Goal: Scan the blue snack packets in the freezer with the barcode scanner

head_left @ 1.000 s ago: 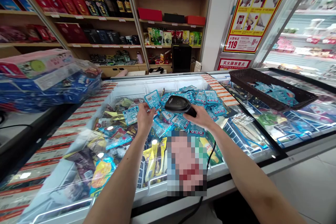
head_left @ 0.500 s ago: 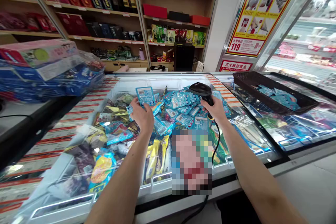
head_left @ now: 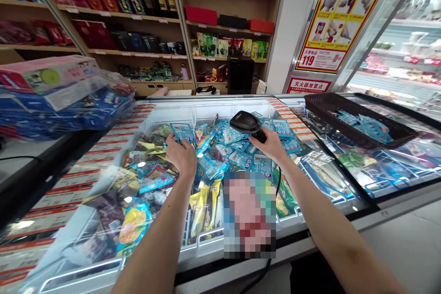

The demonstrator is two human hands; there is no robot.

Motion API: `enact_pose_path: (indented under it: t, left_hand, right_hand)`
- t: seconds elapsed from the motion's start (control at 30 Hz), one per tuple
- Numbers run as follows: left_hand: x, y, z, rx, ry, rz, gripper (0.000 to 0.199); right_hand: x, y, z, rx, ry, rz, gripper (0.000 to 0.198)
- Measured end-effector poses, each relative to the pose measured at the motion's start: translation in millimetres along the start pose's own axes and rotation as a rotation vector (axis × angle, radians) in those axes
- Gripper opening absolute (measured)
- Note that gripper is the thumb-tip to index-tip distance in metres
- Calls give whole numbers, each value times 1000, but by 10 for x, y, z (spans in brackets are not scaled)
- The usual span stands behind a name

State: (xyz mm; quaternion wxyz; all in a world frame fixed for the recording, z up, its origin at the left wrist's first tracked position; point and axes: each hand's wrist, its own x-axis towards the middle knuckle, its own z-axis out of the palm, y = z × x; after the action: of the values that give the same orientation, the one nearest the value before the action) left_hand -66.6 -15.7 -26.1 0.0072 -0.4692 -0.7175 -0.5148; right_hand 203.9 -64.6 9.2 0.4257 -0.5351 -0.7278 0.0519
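My right hand (head_left: 270, 144) is wrapped round the grip of a black barcode scanner (head_left: 245, 121), whose head points left above a heap of blue packets (head_left: 241, 158). Between the fingers of my left hand (head_left: 182, 155) is a blue packet (head_left: 182, 132), its printed label side tilted upward. Both hands are over the chest freezer (head_left: 161, 105), and the scanner's head is to the right of the held packet. A black cable runs down from the scanner past my right forearm.
Yellow-wrapped ice creams (head_left: 205, 206) lie in the freezer's near part. A dark basket (head_left: 358, 121) with more blue packets stands on the right. Plastic-wrapped boxes (head_left: 62, 96) are stacked at left. Shelves (head_left: 158, 16) of goods line the back. A pixelated patch hides the front middle.
The scanner in my right hand has moved left, closer to the packet. My left hand has lowered slightly, and the packet has tilted flatter.
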Motion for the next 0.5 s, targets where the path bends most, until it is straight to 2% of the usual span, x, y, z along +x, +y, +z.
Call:
enact_pose_path:
  t: [0.13,0.23,0.37,0.43,0.5]
  left_hand:
    - [15,-15,2,5,-2,6,39]
    - [35,-54,18,-6,-2,27,38]
    - [16,-80,23,16,26,71,40]
    - [-11,-51,13,13,59,139,42]
    - [-36,-2,6,-25,45,264,42]
  right_hand:
    - [-24,24,-59,-218,21,-167,38]
    - [-91,120,-162,-387,-14,-325,44]
    - [-159,253,-260,-467,-35,-435,47]
    - [-166,284,-275,-458,-76,-469,48]
    - [-163,294,-279,-445,-128,-497,48]
